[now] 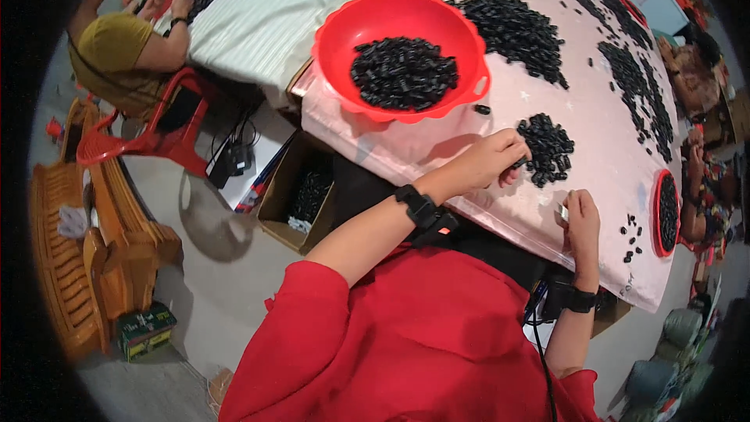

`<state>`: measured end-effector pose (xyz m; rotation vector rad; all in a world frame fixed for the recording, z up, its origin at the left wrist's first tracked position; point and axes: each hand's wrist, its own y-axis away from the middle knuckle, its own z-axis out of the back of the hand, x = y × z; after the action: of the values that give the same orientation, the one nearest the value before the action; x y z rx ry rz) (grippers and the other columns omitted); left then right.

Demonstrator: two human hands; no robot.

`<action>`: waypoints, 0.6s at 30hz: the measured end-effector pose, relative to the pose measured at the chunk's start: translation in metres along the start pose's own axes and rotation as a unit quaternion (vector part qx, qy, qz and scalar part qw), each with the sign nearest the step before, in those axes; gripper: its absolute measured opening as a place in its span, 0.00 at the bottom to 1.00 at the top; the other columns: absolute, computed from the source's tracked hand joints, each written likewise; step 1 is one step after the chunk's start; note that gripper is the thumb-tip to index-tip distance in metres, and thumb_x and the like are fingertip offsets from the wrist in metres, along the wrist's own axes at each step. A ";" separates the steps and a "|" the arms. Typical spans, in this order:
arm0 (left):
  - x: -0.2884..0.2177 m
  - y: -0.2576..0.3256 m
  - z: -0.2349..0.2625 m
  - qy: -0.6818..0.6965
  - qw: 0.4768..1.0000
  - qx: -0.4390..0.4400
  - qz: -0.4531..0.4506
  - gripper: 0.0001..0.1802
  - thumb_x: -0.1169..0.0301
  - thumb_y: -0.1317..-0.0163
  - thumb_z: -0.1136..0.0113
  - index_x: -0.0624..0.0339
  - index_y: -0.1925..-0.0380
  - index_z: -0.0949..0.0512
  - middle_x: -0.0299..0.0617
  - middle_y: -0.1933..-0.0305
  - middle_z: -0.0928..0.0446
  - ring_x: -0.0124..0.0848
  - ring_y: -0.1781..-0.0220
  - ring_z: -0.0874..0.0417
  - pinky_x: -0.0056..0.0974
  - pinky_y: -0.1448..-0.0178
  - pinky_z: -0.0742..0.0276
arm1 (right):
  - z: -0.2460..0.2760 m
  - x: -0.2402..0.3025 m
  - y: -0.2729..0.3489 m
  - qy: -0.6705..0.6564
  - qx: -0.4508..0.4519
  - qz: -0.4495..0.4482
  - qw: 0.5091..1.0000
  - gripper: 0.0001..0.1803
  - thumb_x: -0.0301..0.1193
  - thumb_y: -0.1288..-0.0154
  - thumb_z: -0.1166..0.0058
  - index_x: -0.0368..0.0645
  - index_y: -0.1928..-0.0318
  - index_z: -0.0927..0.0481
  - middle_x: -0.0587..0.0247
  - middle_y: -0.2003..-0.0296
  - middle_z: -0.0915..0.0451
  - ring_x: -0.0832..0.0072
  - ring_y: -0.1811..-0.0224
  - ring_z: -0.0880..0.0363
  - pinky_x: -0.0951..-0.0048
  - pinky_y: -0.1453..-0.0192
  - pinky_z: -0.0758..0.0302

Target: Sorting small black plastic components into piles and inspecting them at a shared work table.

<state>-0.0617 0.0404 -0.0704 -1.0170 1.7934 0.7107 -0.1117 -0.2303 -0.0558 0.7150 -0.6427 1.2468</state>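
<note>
My left hand (501, 158) reaches over the near edge of the pink tablecloth, its fingers closed in a pinch. A small black piece (521, 162) shows at its fingertips, beside a small heap of black cylindrical pieces (548, 148). To the right, my right hand (581, 223) is closed too, thumb against fingers. Something small and pale (563, 212) shows at its fingertips, too small to name. Beyond my left hand stands a red scalloped plastic bowl (336, 43), partly filled with similar black pieces (404, 73). One loose piece (483, 109) lies by the bowl.
Larger black heaps (512, 31) spread across the table. A red tray of pieces (666, 211) sits at the right edge. Below the table is a cardboard box (273, 223). Left stand a red plastic chair (117, 147) and wooden bench (58, 266). Other people work around the tables.
</note>
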 end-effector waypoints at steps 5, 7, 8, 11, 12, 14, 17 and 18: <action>0.007 -0.002 0.005 0.072 0.997 -0.007 -0.039 0.15 0.60 0.24 0.52 0.62 0.58 0.28 0.36 0.74 0.28 0.24 0.75 0.25 0.30 0.70 0.26 | 0.000 0.011 0.000 -0.079 0.020 -0.046 0.996 0.15 0.36 0.22 0.55 0.41 0.67 0.29 0.71 0.73 0.33 0.85 0.75 0.34 0.81 0.74 0.28; 0.002 -0.002 0.002 0.050 0.998 -0.023 -0.023 0.17 0.58 0.26 0.49 0.63 0.60 0.27 0.36 0.75 0.28 0.23 0.75 0.25 0.30 0.71 0.26 | 0.005 0.029 0.004 -0.045 0.054 -0.051 0.996 0.15 0.37 0.22 0.54 0.42 0.67 0.30 0.72 0.72 0.33 0.86 0.76 0.34 0.82 0.73 0.28; 0.001 0.000 -0.002 0.042 0.998 -0.032 -0.029 0.16 0.60 0.26 0.49 0.64 0.61 0.27 0.38 0.76 0.27 0.27 0.76 0.24 0.33 0.70 0.25 | 0.007 0.035 0.007 -0.037 0.051 -0.068 0.996 0.15 0.38 0.22 0.54 0.43 0.67 0.30 0.73 0.72 0.33 0.86 0.77 0.35 0.83 0.73 0.28; 0.050 -0.016 -0.001 -0.422 0.802 -0.159 -0.391 0.13 0.65 0.29 0.52 0.66 0.63 0.29 0.51 0.75 0.23 0.49 0.73 0.19 0.50 0.65 0.23 | 0.000 0.026 -0.001 -0.051 0.072 -0.060 0.994 0.14 0.38 0.22 0.54 0.45 0.67 0.31 0.75 0.72 0.33 0.87 0.79 0.36 0.84 0.73 0.29; 0.044 -0.016 -0.015 -0.362 0.879 -0.164 -0.262 0.12 0.66 0.30 0.52 0.67 0.63 0.30 0.56 0.74 0.23 0.55 0.70 0.19 0.54 0.62 0.24 | 0.003 0.023 0.001 -0.048 0.046 -0.058 0.996 0.15 0.38 0.22 0.55 0.45 0.68 0.32 0.73 0.75 0.34 0.85 0.81 0.35 0.83 0.81 0.36; 0.023 -0.009 -0.033 -0.287 0.936 -0.160 -0.128 0.13 0.66 0.31 0.51 0.68 0.62 0.31 0.63 0.71 0.22 0.62 0.65 0.20 0.60 0.59 0.27 | 0.011 0.021 -0.001 -0.026 0.036 -0.061 0.997 0.15 0.40 0.22 0.56 0.46 0.67 0.32 0.72 0.78 0.34 0.84 0.83 0.32 0.82 0.89 0.43; 0.025 -0.002 -0.035 -0.280 0.929 -0.195 -0.144 0.12 0.67 0.32 0.52 0.69 0.64 0.31 0.63 0.73 0.21 0.60 0.66 0.18 0.60 0.61 0.26 | 0.004 0.025 -0.005 -0.011 0.044 -0.075 0.996 0.15 0.39 0.22 0.55 0.47 0.68 0.31 0.73 0.81 0.34 0.85 0.85 0.34 0.81 0.89 0.44; 0.021 -0.002 -0.038 -0.291 0.925 -0.197 -0.144 0.12 0.68 0.32 0.52 0.69 0.64 0.31 0.62 0.73 0.21 0.60 0.67 0.18 0.59 0.61 0.25 | 0.012 0.015 -0.010 -0.006 0.044 -0.070 0.997 0.15 0.40 0.23 0.55 0.47 0.69 0.31 0.73 0.82 0.34 0.85 0.86 0.35 0.81 0.89 0.44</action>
<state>-0.0817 0.0018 -0.0744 -1.1474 0.9825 1.0775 -0.0993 -0.2322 -0.0378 0.8273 -0.5398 1.1475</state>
